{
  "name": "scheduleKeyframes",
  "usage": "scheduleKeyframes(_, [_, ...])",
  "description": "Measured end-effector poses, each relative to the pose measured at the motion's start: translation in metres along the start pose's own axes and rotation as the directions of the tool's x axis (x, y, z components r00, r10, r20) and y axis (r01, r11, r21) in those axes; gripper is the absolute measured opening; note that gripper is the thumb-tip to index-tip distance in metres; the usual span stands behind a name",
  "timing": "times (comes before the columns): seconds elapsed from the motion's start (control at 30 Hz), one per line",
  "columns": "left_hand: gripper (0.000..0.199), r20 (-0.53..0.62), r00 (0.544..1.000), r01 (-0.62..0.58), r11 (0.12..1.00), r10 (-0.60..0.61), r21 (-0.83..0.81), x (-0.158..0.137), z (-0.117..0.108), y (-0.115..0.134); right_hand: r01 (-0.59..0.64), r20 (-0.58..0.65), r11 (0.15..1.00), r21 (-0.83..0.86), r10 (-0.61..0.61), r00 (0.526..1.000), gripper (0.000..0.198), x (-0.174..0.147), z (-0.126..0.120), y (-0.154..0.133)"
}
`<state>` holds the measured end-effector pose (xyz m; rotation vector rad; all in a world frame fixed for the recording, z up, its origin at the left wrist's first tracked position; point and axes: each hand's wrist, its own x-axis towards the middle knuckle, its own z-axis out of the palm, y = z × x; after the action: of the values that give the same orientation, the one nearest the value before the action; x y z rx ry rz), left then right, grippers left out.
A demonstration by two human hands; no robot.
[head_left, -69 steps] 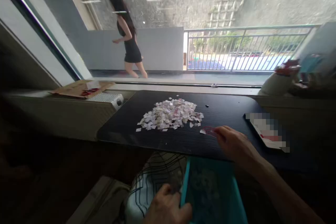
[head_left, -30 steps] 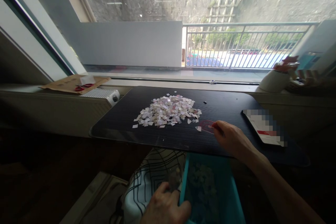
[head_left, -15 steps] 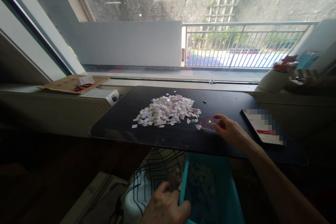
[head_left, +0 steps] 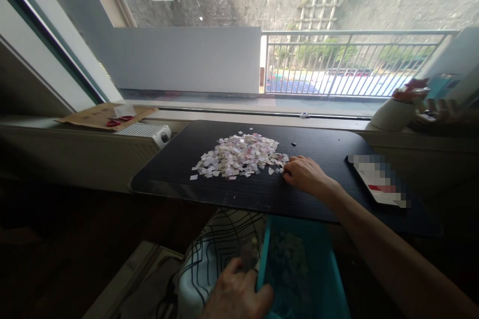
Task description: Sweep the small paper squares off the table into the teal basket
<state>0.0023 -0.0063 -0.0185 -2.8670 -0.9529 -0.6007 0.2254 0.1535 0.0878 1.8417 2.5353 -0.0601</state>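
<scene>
our left hand [head_left: 239,289] grips the bin [head_left: 263,254]; our right hand [head_left: 304,173] curls narrow, paper bits [head_left: 243,155] beside its fingertips [head_left: 287,176]; we cannot tell its hold, so should pinch lightly

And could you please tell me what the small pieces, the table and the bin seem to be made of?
Pieces: probably thin paper, mostly matt, being flat, whitish and pinkish in places.
Table: perhaps wood-effect laminate, black with fine grain lines and a soft sheen.
Bin: likely plastic, judging by its even turquoise colour and smooth walls.
</scene>
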Motion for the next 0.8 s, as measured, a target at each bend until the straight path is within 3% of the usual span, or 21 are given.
scheduleKeyframes(0.37, [0.017,-0.007,1.0,0.019,1.0,-0.019,0.01,-0.005,0.008,0.003,0.021,0.033,0.999,-0.043,-0.02,0.999,0.022,0.004,-0.001,-0.001])
scheduleKeyframes(0.67, [0.023,-0.066,0.998,0.0,0.999,0.003,0.053,-0.007,0.023,0.003,0.117,0.109,0.992,0.053,-0.122,0.987,0.02,0.015,-0.007,0.031])
scheduleKeyframes(0.8, [0.026,-0.048,0.999,0.011,0.999,-0.009,0.031,-0.006,0.02,0.004,0.123,0.118,0.991,0.043,-0.127,0.985,0.016,0.018,-0.004,0.031])
